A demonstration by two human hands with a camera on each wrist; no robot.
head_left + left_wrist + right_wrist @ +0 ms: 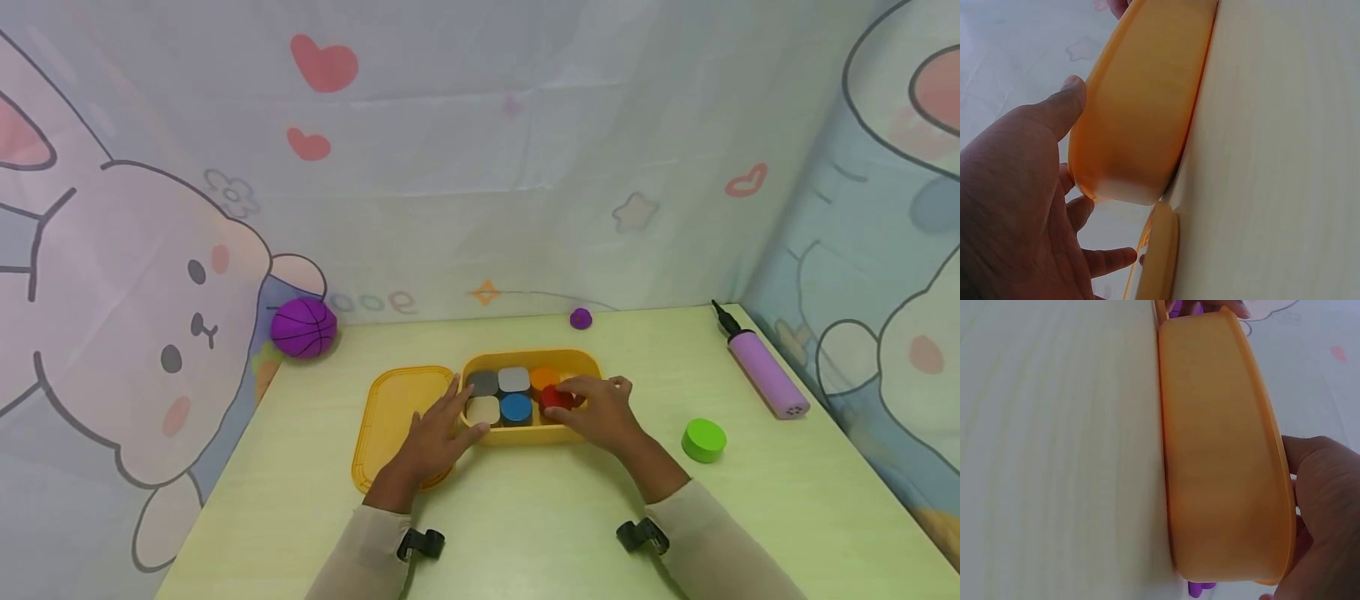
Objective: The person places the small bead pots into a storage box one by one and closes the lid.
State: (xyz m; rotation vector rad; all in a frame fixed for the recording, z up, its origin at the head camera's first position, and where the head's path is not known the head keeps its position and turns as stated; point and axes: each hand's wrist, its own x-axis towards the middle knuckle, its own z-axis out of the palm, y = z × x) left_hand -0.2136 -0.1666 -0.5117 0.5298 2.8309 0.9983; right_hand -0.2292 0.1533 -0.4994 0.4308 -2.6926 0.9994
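A yellow-orange plastic box [525, 436] stands on the table and holds several small round-cornered pieces. Among them are a dark grey piece [483, 383], a light grey piece [514, 380], an orange piece [545, 378], a cream piece [483, 410] and a blue piece [517, 408]. My right hand [603, 412] reaches into the box's right end and pinches a red piece [555, 400] between thumb and fingers. At the left end, my left hand [437, 440] rests against the box with its fingers spread; the left wrist view shows its thumb touching the rim.
A yellow lid [382, 425] lies left of the box, partly beneath my left hand. A green cylinder [704, 440] sits to the right. Farther off are a lilac hand pump [768, 373], a small purple object [581, 318] and a purple ball [303, 328].
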